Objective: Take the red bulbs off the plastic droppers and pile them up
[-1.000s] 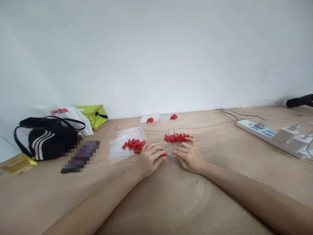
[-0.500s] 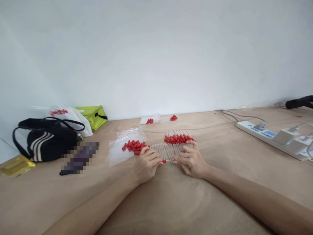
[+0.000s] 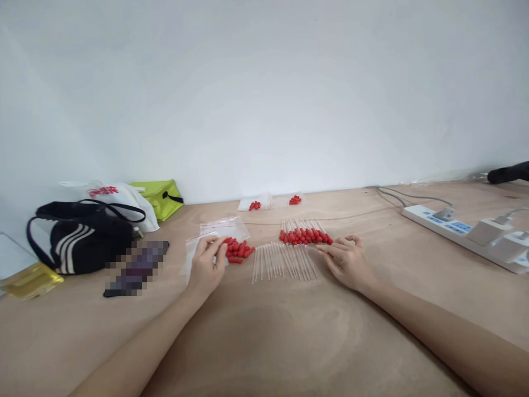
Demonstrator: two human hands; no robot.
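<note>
Touching red pieces (image 3: 241, 250), left hand (image 3: 209, 264) partly hiding plastic bag (image 3: 190, 251); right hand (image 3: 346, 262) beside clear sticks (image 3: 270, 261); cannot tell either grip.

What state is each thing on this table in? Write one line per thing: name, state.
Near clear tubes: side by side, no red ends seen
Far clear tubes: lying in a row, red-ended
Loose red pieces: heaped
Power strip: plugs inserted
Black striped bag: slumped
White bag: crumpled
Green bag: upright
Yellow packet: lying down
Pixelated dark item: cannot tell
</note>
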